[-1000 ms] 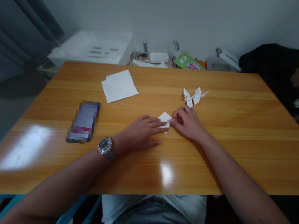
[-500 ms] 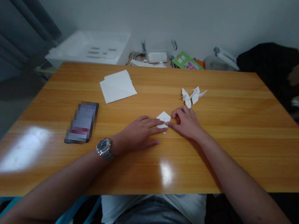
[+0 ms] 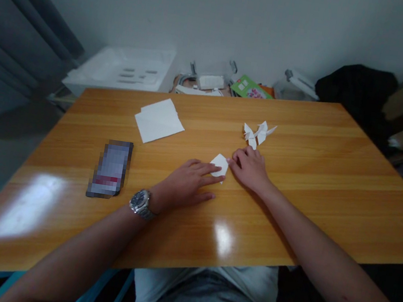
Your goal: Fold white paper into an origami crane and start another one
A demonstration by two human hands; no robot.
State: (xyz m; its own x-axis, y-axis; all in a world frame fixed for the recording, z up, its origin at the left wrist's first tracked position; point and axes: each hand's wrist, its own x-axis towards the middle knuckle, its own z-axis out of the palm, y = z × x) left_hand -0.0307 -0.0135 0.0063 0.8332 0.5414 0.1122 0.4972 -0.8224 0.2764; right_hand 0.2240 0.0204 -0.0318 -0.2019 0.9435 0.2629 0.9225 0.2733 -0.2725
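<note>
A small folded piece of white paper [image 3: 221, 162] lies on the wooden table in front of me. My left hand [image 3: 191, 182] rests over it from the left, fingers spread, with two fingertips pressing the paper flat. From the right, my right hand [image 3: 250, 167] pinches the paper's right corner between thumb and forefinger, its other fingers curled. Just beyond that hand sit two folded white paper cranes [image 3: 257, 133], close together.
Blank white sheets [image 3: 159, 120] lie stacked at the back left of the table [image 3: 302, 136]. A phone [image 3: 111, 168] with a blurred screen is left of my watch [image 3: 140, 201]. Behind the table are a white tray [image 3: 134, 68] and a green booklet [image 3: 251, 87].
My right thumb has drawn back from the paper's middle to its right corner. The left hand stays in place on the paper. The view has tilted slightly upward.
</note>
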